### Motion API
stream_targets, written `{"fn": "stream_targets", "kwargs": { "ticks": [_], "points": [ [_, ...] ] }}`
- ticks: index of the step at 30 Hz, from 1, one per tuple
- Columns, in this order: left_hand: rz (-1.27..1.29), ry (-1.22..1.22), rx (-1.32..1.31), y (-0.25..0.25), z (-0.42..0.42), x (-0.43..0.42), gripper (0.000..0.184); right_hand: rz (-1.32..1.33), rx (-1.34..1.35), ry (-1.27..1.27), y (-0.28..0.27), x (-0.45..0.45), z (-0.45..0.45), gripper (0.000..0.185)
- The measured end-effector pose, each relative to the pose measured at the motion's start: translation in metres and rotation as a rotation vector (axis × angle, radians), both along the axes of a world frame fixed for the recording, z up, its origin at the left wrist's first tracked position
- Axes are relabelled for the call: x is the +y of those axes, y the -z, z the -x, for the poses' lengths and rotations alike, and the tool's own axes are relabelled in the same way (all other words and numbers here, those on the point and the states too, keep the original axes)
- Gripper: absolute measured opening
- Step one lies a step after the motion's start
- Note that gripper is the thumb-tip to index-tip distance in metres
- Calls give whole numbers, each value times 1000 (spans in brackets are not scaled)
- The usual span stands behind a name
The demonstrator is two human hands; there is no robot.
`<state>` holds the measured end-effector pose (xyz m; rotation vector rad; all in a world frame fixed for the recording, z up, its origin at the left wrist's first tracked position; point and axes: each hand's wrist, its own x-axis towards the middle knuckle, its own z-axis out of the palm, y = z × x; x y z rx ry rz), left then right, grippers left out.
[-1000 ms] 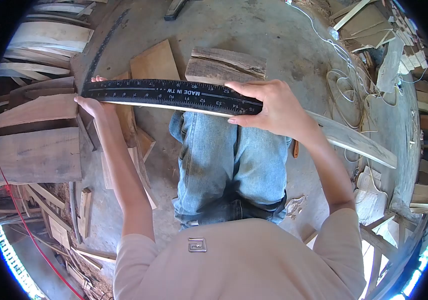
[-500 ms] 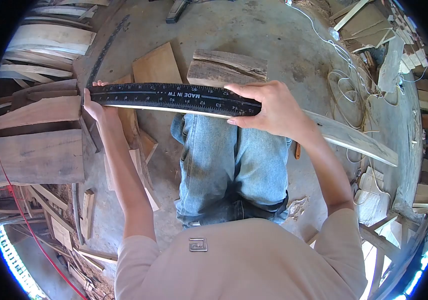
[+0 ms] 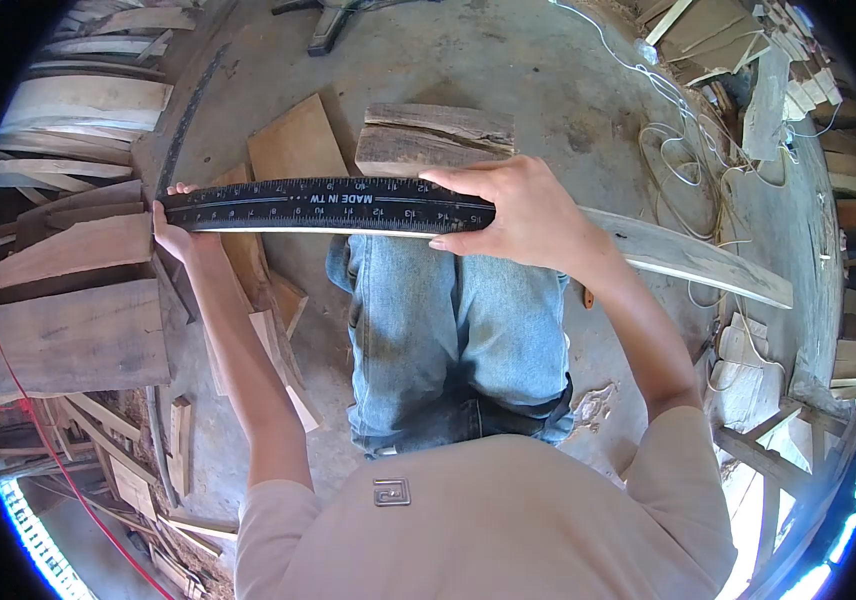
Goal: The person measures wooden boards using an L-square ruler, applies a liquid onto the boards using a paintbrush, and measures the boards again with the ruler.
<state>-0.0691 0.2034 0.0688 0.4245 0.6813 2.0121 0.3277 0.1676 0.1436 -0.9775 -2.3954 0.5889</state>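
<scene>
A black ruler (image 3: 323,205) with white markings lies along a long pale wooden board (image 3: 688,252), held crosswise above my knees. My left hand (image 3: 184,225) grips the ruler and board at the left end, its fingertips showing over the far edge. Near the ruler's right end, my right hand (image 3: 518,212) clasps both, thumb on the near edge and fingers on the far side. The board runs on to the right under my right wrist. Most of the board under the ruler is hidden.
Beyond the ruler, a rough wooden block (image 3: 433,135) and a flat plywood piece (image 3: 298,140) lie on the floor. Stacked planks (image 3: 63,335) stand at left. White cable (image 3: 683,165) coils at right. A black metal stand (image 3: 324,30) is at the top.
The ruler and both hands have shifted slightly left and down in view, and the ruler looks more level. The surroundings have shifted a little too. Both hands keep their hold.
</scene>
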Motion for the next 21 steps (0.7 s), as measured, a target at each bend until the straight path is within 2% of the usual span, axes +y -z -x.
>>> {"fn": "stream_targets", "kwargs": {
  "ticks": [4, 9, 12, 15, 16, 18, 20, 21],
  "points": [
    [-8, -17, 1, 2, 4, -1, 22, -32, 23, 2, 1, -1, 1, 50],
    [-9, -49, 40, 3, 4, -3, 21, -52, -167, 45, -10, -11, 8, 53],
    [-28, -40, 31, 3, 2, -5, 20, -299, -239, 84, -6, -17, 33, 62],
    [-25, -71, 32, -1, -5, -5, 20, -224, -229, 78, -12, -18, 77, 62],
    [-27, -52, 17, -1, -5, -6, 20, -301, -210, 82, -4, -14, 93, 61],
    [-33, -48, -12, -1, -6, -7, 21, -188, -217, 54, -8, -9, 114, 60],
    [-14, -94, 3, -1, -6, -8, 21, -249, -188, 87, 0, -2, 126, 55],
    [-21, -106, 27, -1, -4, -7, 32, -187, -197, 66, 1, 0, 128, 54]
  ]
}}
